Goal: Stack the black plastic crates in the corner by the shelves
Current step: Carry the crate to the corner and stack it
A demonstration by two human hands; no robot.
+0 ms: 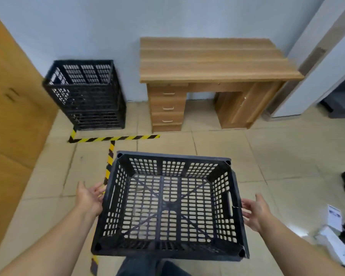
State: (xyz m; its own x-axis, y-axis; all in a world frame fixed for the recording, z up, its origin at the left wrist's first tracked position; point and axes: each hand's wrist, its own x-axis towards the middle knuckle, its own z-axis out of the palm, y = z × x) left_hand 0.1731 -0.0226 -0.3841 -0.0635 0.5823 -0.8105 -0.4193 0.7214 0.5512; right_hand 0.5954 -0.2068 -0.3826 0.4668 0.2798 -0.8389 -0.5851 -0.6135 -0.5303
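From the head camera we look down at a black crate [168, 204], open side up, held out in front of our legs above the tiled floor [267, 156]. Our left hand [90, 198] and right hand [254, 213] sit at its two short ends, palms turned inward, fingers spread and nearly straight. They seem to squeeze or have just reached the walls by the handle slots, likely so the load stays level; we cannot tell whether either palm truly presses the plastic.

The stack [86, 94] of black crates stands ahead in the far left corner of the floor, against the wall and beside a wooden cabinet [12, 100], behind striped tape [114, 138]. That is likely where our crate goes. A desk [207, 62] stands right of the stack.

How many crates the stack holds is hard to count. Things at the right edge are cut off and blurred. No shelves are plainly visible.
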